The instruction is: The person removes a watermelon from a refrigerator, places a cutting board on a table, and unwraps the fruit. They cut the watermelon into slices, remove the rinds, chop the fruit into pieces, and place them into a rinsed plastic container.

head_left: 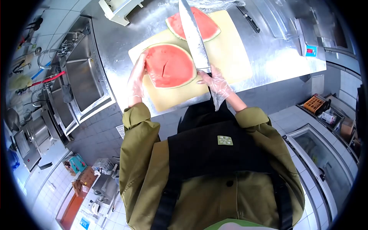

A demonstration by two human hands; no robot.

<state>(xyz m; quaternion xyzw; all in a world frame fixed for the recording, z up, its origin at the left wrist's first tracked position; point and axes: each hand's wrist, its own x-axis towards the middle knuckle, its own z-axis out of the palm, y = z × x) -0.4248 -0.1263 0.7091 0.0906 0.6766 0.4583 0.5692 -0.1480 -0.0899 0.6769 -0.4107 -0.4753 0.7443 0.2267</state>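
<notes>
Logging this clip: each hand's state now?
Left hand: touching the nearer watermelon piece; open or closed, can't tell.
Right hand: closed, holding the knife.

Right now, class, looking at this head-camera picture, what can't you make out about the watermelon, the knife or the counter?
All in the head view:
The far end of the knife: cut off by the top edge.
Most of its handle: hidden by the right hand.
A strip of the far watermelon piece: covered by the blade.
The near watermelon piece, underneath: hidden by its cut face.
Any lettering on the blue-and-red panel: too small.
</notes>
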